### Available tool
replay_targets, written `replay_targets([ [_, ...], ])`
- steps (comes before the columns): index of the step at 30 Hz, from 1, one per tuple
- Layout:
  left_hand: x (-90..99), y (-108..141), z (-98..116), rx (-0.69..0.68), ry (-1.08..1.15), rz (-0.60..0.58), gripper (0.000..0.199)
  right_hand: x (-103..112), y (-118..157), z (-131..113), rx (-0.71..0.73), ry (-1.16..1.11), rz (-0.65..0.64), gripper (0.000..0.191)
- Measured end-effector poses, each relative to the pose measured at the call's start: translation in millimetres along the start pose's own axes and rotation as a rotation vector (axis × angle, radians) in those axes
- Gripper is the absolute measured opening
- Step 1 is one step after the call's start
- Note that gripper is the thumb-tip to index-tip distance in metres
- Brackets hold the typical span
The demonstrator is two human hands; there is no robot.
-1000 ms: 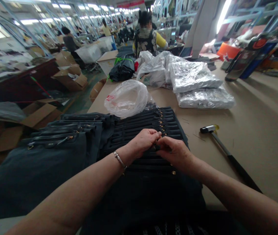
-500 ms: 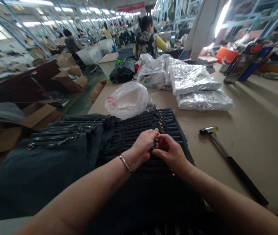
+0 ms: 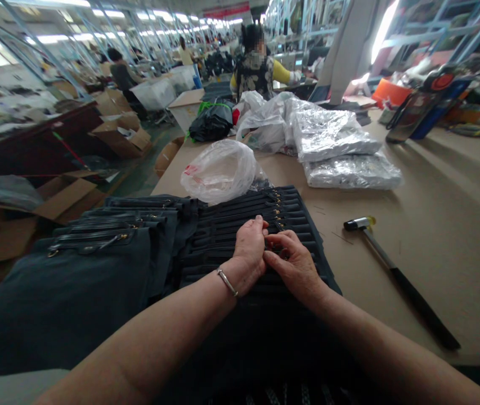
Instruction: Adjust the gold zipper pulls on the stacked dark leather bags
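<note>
Over a row of dark zippered fabric pieces [image 3: 214,239], my two hands meet with fingertips nearly touching. My left hand [image 3: 249,247] is closed, its thumb pointing up. With bent fingers and thumb, my right hand [image 3: 294,267] pinches close against it. Whatever sits between the fingers is small and mostly hidden, so I cannot name it. Gold-coloured zipper sliders [image 3: 277,205] line up just beyond the fingertips. To the left lies a stack of dark fabric panels [image 3: 96,292] with zippers along their top edges.
A hammer [image 3: 385,261] with a black grip lies on the brown tabletop [image 3: 446,225] at right. Behind the fabric are a clear plastic bag [image 3: 220,171] and plastic-wrapped packs [image 3: 341,140]. Cardboard boxes [image 3: 68,197] stand at left. A co-worker [image 3: 256,67] sits further back.
My left hand has turned slightly more upright, and its wrist has shifted a little right. My right fingers stay close to it, with a slightly changed pinch.
</note>
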State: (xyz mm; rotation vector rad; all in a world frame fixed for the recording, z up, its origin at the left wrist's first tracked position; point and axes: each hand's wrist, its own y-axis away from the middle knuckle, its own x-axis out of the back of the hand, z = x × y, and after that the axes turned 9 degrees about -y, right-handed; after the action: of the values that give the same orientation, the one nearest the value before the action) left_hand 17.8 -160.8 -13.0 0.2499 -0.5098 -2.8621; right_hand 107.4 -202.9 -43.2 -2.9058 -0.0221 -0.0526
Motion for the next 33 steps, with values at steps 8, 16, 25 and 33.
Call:
replay_targets([
  [8,-7.2,-6.3,-1.0,0.081,0.126,0.033,0.026,-13.6,4.9,13.3,0.075,-0.178,0.108,0.003],
  [16,-3.1,-17.9,17.4,-0.004,0.088,-0.02,0.025,23.4,-20.4,5.1,0.166,0.052,-0.012,0.014],
  [25,37.7,4.1,23.8,-0.097,-0.281,-0.288,0.025,34.0,1.4,-13.2,0.075,1.055,-0.41,0.026],
  [33,48.0,21.2,7.2,-0.347,-0.89,-0.436,0.011,30.0,-0.6,44.1,0.168,0.693,-0.413,0.026],
])
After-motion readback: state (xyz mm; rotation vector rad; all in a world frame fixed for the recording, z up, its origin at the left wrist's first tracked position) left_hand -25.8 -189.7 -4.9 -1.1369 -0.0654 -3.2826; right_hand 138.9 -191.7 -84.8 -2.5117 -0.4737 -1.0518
